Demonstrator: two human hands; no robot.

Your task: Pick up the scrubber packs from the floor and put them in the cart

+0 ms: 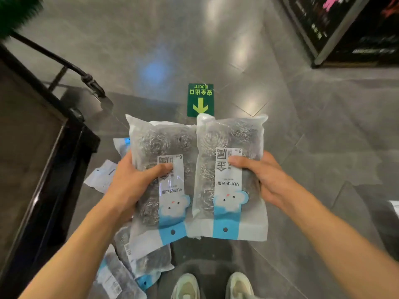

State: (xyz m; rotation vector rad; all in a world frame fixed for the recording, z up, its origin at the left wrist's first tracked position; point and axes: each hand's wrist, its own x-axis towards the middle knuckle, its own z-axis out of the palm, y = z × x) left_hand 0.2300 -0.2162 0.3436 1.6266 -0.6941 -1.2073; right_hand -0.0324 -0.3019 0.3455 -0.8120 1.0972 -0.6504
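Steel scrubber packs (195,175) partly hide floor packs (138,255).

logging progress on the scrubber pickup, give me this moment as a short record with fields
left hand: left hand grips one scrubber pack, thumb across its label
right hand: right hand grips a second scrubber pack, thumb on its label
held packs: side by side, raised above the floor, steel wool scourers inside
packs still down: several on the floor, e.g. and, lying beside the cart
cart: black cart at the person's left
other: green exit sticker on the floor; shoes at bottom
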